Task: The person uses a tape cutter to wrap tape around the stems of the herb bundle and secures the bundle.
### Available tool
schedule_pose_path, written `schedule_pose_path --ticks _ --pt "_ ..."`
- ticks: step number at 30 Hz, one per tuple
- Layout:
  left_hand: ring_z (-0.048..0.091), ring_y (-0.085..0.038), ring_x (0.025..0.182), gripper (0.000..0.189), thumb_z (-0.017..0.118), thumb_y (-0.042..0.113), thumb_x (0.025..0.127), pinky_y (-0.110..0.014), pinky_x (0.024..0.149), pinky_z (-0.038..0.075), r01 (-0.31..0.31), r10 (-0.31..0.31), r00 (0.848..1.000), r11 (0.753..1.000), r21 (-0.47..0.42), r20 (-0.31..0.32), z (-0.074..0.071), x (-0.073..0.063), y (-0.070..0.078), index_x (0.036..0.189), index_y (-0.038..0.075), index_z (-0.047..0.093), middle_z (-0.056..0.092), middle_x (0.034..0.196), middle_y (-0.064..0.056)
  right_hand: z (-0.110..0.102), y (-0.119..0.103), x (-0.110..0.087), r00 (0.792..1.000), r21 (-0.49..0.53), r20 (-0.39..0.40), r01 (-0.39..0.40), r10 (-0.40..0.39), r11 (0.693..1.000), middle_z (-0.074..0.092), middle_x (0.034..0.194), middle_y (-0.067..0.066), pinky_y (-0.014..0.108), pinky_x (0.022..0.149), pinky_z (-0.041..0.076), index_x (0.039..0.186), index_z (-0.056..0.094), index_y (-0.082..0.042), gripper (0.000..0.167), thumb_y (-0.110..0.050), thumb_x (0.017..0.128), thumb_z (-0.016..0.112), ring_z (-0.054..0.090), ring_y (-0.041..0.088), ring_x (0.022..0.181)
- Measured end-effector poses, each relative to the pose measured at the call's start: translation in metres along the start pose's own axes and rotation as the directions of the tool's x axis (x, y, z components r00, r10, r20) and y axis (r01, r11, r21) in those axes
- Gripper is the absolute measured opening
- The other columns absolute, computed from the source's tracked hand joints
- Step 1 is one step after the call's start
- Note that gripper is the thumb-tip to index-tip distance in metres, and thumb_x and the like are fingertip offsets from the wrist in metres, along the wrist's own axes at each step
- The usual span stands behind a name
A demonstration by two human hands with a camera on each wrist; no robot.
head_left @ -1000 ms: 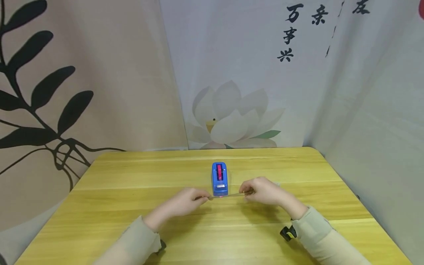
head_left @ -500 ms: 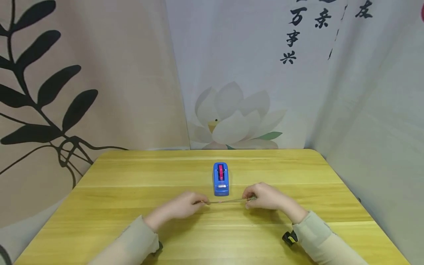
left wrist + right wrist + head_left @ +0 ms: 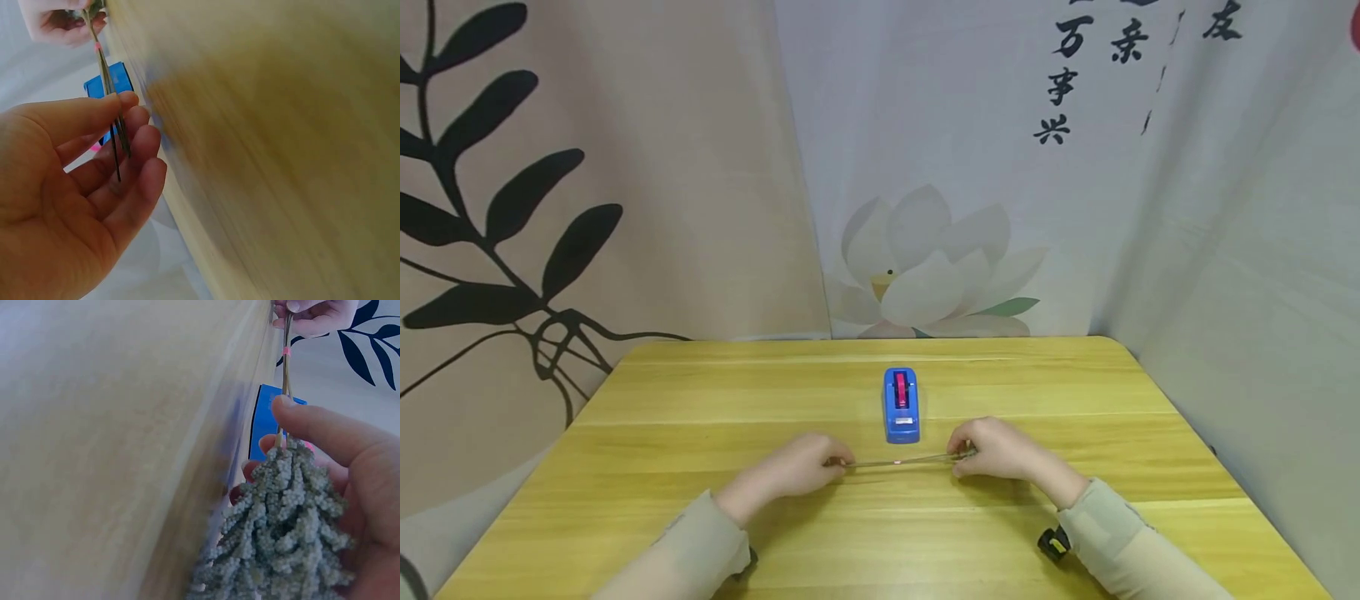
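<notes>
A bunch of thin dried stems [image 3: 917,460] is held level between both hands, just in front of a blue tape dispenser [image 3: 902,421] with a pink roll. Pink tape [image 3: 97,46] circles the stems partway along. My left hand [image 3: 803,467] pinches the stems near their bare ends, thumb against fingertips, and the tips [image 3: 119,164] stick out over the fingers. With thumb and fingers, my right hand [image 3: 1000,450] grips the stems just below the fluffy grey-green flower heads [image 3: 281,519]. Those heads hang across the right palm and are mostly hidden in the head view.
The wooden table [image 3: 737,392] spreads beneath both hands. Behind it hangs a printed curtain [image 3: 700,167] with leaves and a lotus. A black wrist device [image 3: 1054,543] sits under the right sleeve.
The stems have come away from the dispenser's front edge, towards the person. My left hand has shifted left along the stems, exposing more of them; the right hand keeps its grip.
</notes>
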State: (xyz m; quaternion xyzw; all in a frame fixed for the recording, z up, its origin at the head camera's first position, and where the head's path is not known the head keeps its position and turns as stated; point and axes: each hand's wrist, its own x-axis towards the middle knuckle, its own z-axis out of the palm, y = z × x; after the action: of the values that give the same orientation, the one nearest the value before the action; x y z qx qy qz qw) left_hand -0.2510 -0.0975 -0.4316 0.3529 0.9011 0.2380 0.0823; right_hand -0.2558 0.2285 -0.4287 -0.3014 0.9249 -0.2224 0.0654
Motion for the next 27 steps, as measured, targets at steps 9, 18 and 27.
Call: schedule_pose_path --ticks 9,18,27 --pt "0.065 -0.019 0.093 0.016 0.070 0.008 0.086 -0.041 0.085 0.051 0.022 -0.022 1.000 0.999 0.047 0.003 -0.002 -0.002 -0.002 0.101 0.009 0.073 0.071 0.099 -0.003 0.003 0.001 -0.001 1.000 -0.022 -0.009 0.015 -0.015 1.000 0.063 0.092 -0.006 0.034 0.077 0.051 0.094 0.072 -0.011 0.021 -0.022 0.077 0.081 0.060 0.012 0.085" --pt "0.062 -0.013 0.086 0.013 0.071 0.015 0.086 -0.037 0.080 0.051 0.017 -0.017 1.000 0.999 0.044 0.001 -0.005 -0.004 -0.006 0.099 0.012 0.073 0.070 0.095 0.002 0.003 0.003 -0.002 0.999 -0.053 -0.007 0.033 -0.033 0.998 0.064 0.091 -0.007 0.031 0.074 0.051 0.093 0.073 -0.012 0.021 -0.024 0.077 0.081 0.059 0.009 0.082" --pt "0.063 -0.024 0.096 0.020 0.064 0.016 0.093 -0.045 0.081 0.051 0.082 -0.080 0.995 0.996 0.041 -0.053 -0.032 -0.012 -0.012 0.108 0.006 0.071 0.069 0.102 -0.004 -0.015 0.006 -0.002 0.998 -0.083 -0.058 0.006 -0.011 0.996 0.067 0.100 0.000 0.038 0.076 0.052 0.104 0.072 -0.009 0.027 -0.029 0.086 0.074 0.064 0.021 0.090"
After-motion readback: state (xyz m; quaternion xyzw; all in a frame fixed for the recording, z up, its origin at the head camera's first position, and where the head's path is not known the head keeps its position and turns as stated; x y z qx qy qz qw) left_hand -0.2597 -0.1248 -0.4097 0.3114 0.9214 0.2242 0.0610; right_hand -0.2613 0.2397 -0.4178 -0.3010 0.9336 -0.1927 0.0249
